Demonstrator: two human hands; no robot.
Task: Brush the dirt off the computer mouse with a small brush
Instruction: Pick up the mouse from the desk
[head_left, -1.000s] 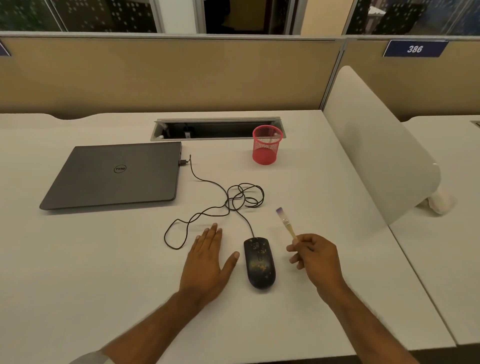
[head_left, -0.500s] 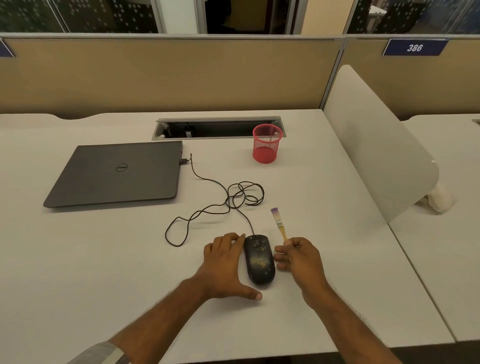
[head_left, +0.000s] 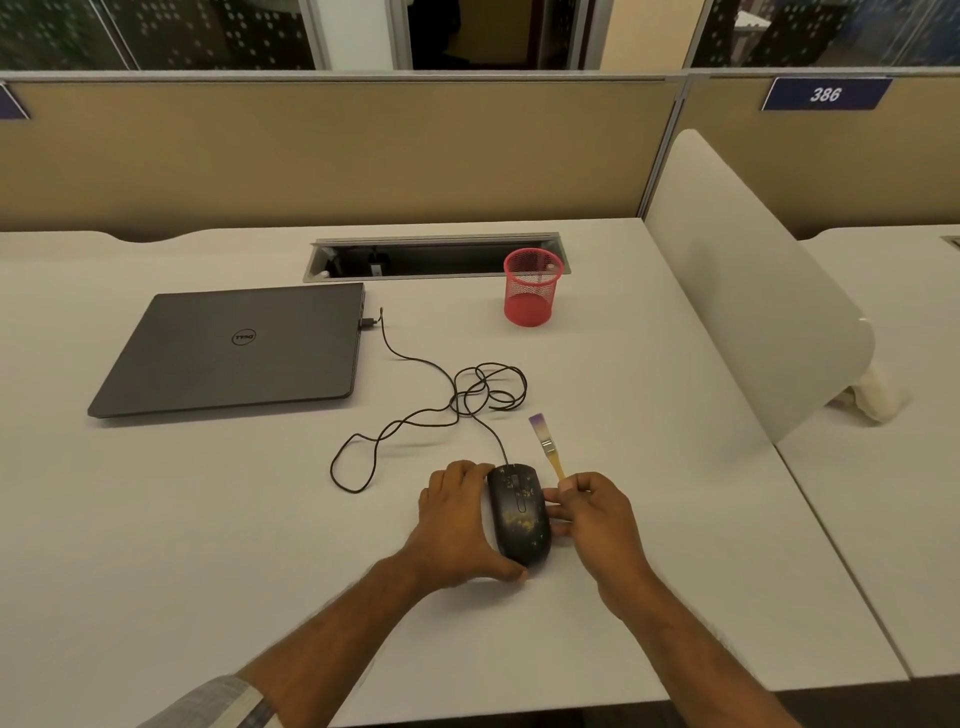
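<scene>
Head view, near centre of white desk (head_left: 156, 519): black computer mouse (head_left: 519, 514), speckled with yellowish dirt, cable trailing far-left toward closed laptop (head_left: 234, 348). Left hand (head_left: 460, 525) cups its left flank, fingers curled against it, likely to steady it. Right hand (head_left: 597, 519) pinches small brush (head_left: 546, 447) by the handle, bristles pointing away, not yet on the mouse. Red mesh cup (head_left: 532, 293) stands far behind.

White desk (head_left: 649, 364), closed laptop (head_left: 234, 348), red mesh cup (head_left: 532, 296), black mouse (head_left: 519, 514), tangled cable (head_left: 441, 405)
</scene>
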